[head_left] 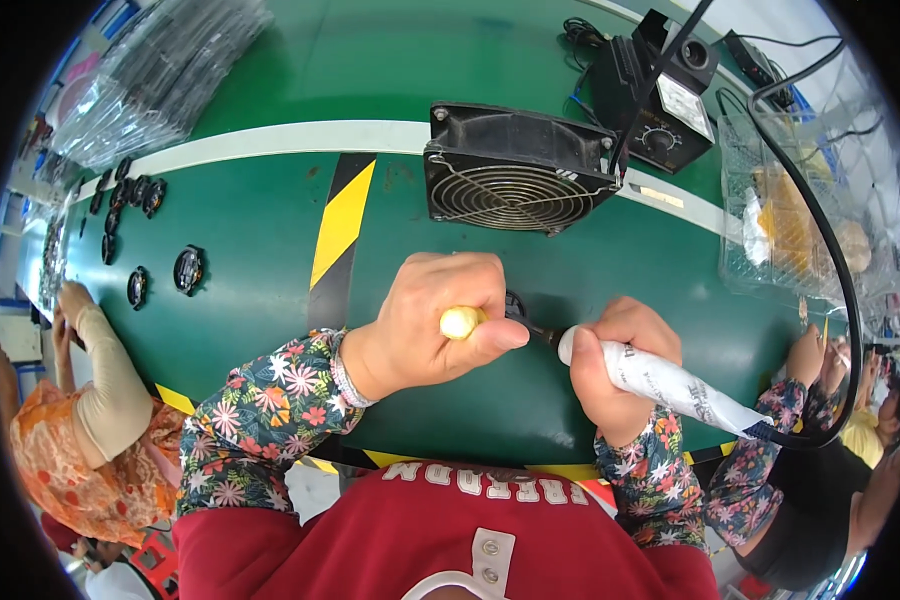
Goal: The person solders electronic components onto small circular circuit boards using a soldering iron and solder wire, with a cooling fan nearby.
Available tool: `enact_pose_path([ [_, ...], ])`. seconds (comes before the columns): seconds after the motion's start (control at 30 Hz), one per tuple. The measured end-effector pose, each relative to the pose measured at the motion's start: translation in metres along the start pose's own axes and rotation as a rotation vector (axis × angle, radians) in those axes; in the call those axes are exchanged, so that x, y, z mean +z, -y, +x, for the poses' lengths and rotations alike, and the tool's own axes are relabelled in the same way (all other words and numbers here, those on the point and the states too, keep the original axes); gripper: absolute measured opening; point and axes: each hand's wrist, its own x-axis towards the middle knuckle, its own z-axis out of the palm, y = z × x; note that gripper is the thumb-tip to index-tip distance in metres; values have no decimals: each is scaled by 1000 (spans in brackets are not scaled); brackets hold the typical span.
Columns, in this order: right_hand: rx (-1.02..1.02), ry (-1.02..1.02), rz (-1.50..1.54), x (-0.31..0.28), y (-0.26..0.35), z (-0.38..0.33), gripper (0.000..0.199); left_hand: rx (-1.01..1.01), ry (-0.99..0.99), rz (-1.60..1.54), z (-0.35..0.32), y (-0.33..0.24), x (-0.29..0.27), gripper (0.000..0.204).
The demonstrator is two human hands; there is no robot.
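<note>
My left hand (435, 320) is closed in a fist round a tool with a rounded yellow end (461, 322); the rest of the tool is hidden in the fingers. My right hand (622, 375) grips a soldering iron (675, 388) by its white-wrapped handle. The iron's dark tip points left toward a small round black part (513, 304) beyond my left fingers. My left hand hides most of that part, so I cannot tell whether the tip touches it. From the handle's rear a thick black cable (838, 390) curves up to the right.
A black fan (515, 165) stands just beyond my hands. Behind it at right sits a black control box with a dial (660, 125). Clear plastic trays (770, 220) lie at right. Several black round parts (188, 270) and stacked plastic packs (160, 85) are at left. People work on both sides.
</note>
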Motion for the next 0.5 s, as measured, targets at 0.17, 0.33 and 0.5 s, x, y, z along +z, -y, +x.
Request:
enact_pose_path([
  [0.17,28,10,-1,-2,2,-2,16,11,-71,-56,-1,0,3,40],
  [0.33,53,32,-10,-2,1,-2,17,22,-69,-47,1,-2,3,40],
  [0.5,61,37,0,-3,0,-1,16,19,-74,-52,1,0,4,40],
])
